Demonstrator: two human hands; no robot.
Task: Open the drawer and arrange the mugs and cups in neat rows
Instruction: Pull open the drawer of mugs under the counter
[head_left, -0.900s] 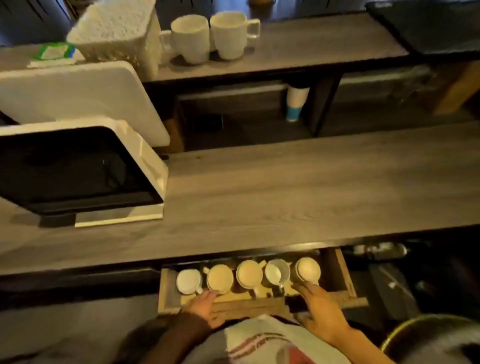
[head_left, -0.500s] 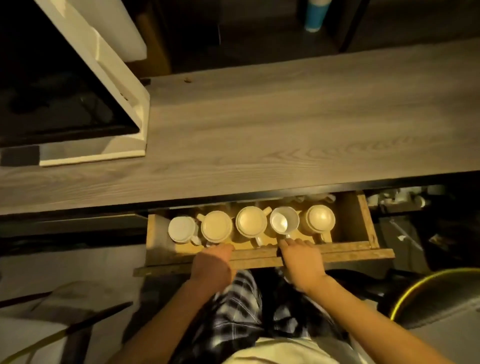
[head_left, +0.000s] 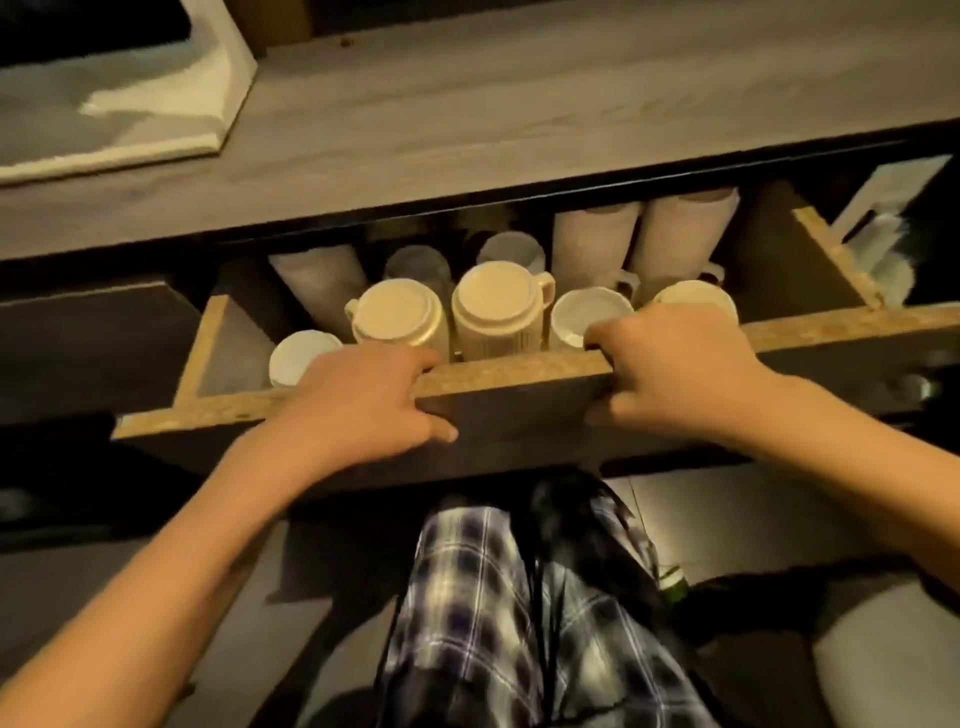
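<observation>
A wooden drawer stands partly pulled out under the grey counter. My left hand and my right hand each grip its front edge, fingers over the top and thumbs on the face. Just behind that edge runs a row of cream mugs: a small upright cup at the left, two upside-down mugs, an upright mug, and one partly hidden by my right hand. Behind them lie paper cup stacks, a glass and another mug.
The grey wood counter overhangs the drawer's back part. A white-framed screen stand sits on it at the left. My legs in plaid trousers are directly below the drawer. Dark cabinet fronts flank it on both sides.
The view has dropped and come much closer to the drawer. The drawer is further out, showing paper cup stacks and a glass behind the mug row. Both hands keep hold of the front edge.
</observation>
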